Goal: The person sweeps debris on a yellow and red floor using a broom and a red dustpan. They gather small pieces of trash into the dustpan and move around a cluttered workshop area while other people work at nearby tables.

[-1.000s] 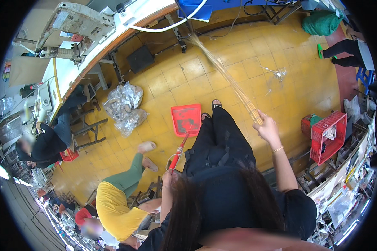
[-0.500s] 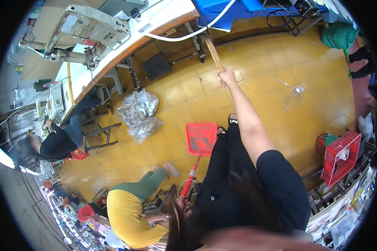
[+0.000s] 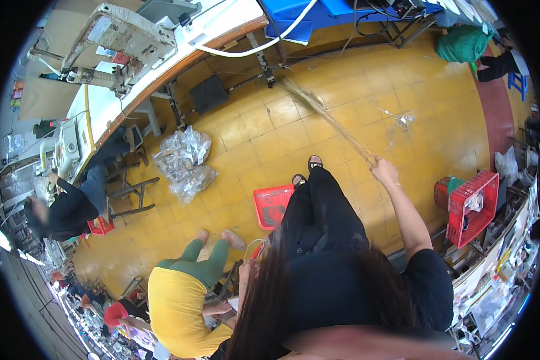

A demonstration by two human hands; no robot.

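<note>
Stretched out to the right, my right hand (image 3: 384, 172) is closed round the gathered end of a thin straw broom (image 3: 336, 123). The broom's spread tips rest on the yellow tiles by the table legs. My left hand (image 3: 248, 271), low at my left side and partly behind hair, grips the red handle of a dustpan (image 3: 272, 207). The red pan lies on the floor left of my feet, dark dirt on its surface. Some whitish threads and plastic scraps (image 3: 405, 119) lie on the tiles beyond the broom.
Clear plastic bags (image 3: 186, 162) lie in a heap at left. A worktable with a sewing machine (image 3: 121, 45) stands far left. Close by on the left, a person in yellow (image 3: 180, 306) bends over. Red crates (image 3: 473, 209) are at right, a green sack (image 3: 464, 44) far right.
My right hand has drawn back toward me and right, bringing the broom's tips out from the table edge. My feet and the dustpan sit slightly differently in view.
</note>
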